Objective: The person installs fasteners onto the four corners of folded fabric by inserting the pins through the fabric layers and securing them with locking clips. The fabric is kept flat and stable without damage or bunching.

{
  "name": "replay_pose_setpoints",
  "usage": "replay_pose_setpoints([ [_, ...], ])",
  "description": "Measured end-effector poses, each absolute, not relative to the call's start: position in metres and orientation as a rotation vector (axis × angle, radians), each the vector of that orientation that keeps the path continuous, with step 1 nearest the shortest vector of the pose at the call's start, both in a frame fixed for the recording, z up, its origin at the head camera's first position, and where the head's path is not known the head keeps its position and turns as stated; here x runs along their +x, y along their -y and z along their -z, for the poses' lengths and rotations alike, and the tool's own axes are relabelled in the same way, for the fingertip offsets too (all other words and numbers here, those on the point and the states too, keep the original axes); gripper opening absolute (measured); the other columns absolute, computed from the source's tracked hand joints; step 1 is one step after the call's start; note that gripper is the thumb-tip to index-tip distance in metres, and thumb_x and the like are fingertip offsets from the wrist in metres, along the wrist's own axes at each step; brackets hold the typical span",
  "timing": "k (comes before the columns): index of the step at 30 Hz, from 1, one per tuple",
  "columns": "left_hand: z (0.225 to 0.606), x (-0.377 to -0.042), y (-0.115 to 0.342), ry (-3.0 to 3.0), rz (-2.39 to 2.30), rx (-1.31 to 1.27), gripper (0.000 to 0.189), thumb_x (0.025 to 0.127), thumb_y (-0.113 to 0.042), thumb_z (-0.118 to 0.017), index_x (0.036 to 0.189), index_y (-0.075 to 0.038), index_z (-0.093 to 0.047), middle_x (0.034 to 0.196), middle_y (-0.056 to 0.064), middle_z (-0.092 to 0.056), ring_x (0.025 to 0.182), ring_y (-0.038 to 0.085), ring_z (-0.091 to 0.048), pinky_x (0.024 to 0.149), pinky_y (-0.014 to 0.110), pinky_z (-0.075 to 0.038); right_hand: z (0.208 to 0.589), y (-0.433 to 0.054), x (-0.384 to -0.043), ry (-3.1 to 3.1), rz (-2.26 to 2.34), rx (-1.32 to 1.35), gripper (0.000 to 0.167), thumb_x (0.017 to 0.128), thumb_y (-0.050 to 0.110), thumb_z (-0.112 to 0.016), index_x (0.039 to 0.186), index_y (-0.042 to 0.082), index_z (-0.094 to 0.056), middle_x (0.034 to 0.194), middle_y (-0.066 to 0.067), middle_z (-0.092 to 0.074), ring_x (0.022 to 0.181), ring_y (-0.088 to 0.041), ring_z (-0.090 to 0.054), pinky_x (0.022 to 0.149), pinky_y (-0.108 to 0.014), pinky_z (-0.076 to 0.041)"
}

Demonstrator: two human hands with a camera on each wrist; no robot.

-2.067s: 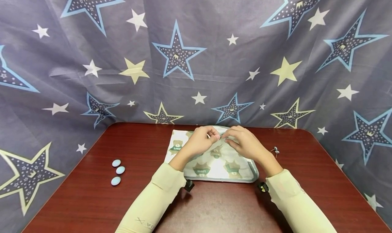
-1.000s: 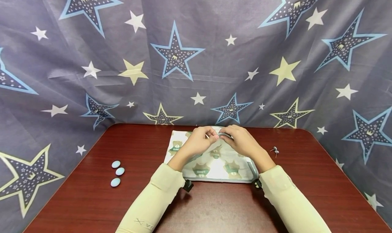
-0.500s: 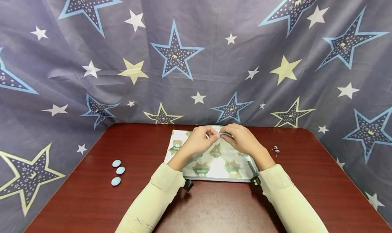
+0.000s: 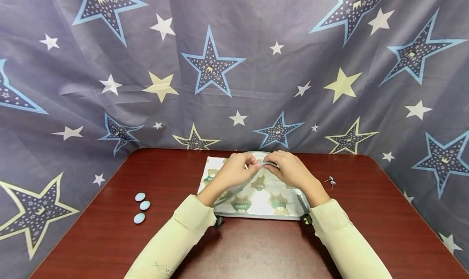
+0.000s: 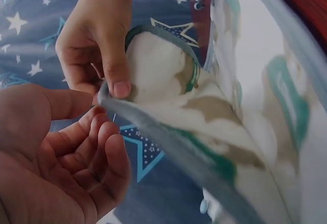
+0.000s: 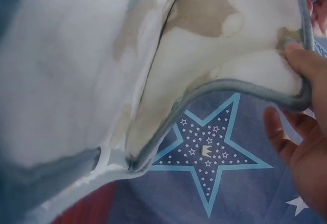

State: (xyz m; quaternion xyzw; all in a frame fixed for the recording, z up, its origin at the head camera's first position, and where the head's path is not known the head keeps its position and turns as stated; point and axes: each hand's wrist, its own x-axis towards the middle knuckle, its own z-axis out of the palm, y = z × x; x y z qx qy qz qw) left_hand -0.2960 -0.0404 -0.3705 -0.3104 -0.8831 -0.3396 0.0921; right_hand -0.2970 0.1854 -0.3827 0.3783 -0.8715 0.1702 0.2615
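Note:
A white bear-print cloth [image 4: 253, 193] with grey-blue piped edging lies on the table, its far edge lifted between both hands. My right hand [image 4: 293, 168] pinches the piped edge, with the thumb on the printed face. Close beside it, the thumb and fingertips of my left hand [image 4: 236, 170] meet at the lifted corner, where they seem to pinch the edging. In the left wrist view a thin pale sliver shows by the fingertips, too small to identify. The right wrist view shows the edging [image 6: 225, 86] curving up to the right hand [image 6: 311, 81]; the left hand is mostly cut off there.
Several light blue oval caps [image 4: 145, 205] lie on the left of the red-brown table [image 4: 172, 177]. Round-headed pins [image 4: 332, 183] lie right of the cloth. A star-print curtain [image 4: 227, 108] hangs behind the table's far edge.
My right hand, earlier apart from the edging with fingers spread, has closed on it beside the left hand. Most recently my left forearm has shifted slightly outward to the left.

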Motion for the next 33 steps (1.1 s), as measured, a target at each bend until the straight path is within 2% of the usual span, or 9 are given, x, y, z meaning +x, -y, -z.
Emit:
replay_pose_setpoints([
  [9,0.380,-0.279,0.078,2.723,0.699,-0.905,0.013,0.096,-0.026,-0.069,0.084,-0.021,-0.068,0.069,-0.011,-0.058,0.064,0.008,-0.054,0.061,0.031,-0.046,0.383,-0.190,-0.293,2.391,-0.455,1.015,0.012,0.091,0.017,-0.078,0.102,0.013,-0.073,0.095,0.000,-0.070,0.088,-0.018,-0.066,0.078,-0.038,-0.053],
  [18,0.395,-0.262,0.131,2.799,0.462,-0.789,0.011,0.094,-0.029,-0.072,0.084,-0.025,-0.067,0.076,-0.014,-0.058,0.066,0.007,-0.054,0.057,0.034,-0.046,0.382,-0.190,-0.294,2.404,-0.441,1.014,0.012,0.092,0.019,-0.078,0.102,0.014,-0.073,0.095,0.001,-0.070,0.088,-0.018,-0.065,0.078,-0.038,-0.053],
  [23,0.395,-0.260,0.165,2.816,0.438,-0.710,0.009,0.094,-0.026,-0.072,0.086,-0.023,-0.069,0.076,-0.010,-0.058,0.065,0.010,-0.054,0.057,0.036,-0.046,0.382,-0.191,-0.294,2.414,-0.429,1.024,0.013,0.093,0.019,-0.077,0.104,0.014,-0.074,0.098,0.001,-0.071,0.091,-0.019,-0.066,0.081,-0.039,-0.053],
  [33,0.407,-0.258,0.241,2.866,0.246,-0.540,0.008,0.092,-0.024,-0.074,0.090,-0.019,-0.069,0.082,-0.003,-0.060,0.074,0.021,-0.063,0.059,0.047,-0.051,0.381,-0.186,-0.295,2.412,-0.432,1.061,0.013,0.093,0.019,-0.077,0.104,0.013,-0.074,0.099,0.001,-0.072,0.093,-0.019,-0.067,0.082,-0.039,-0.053],
])
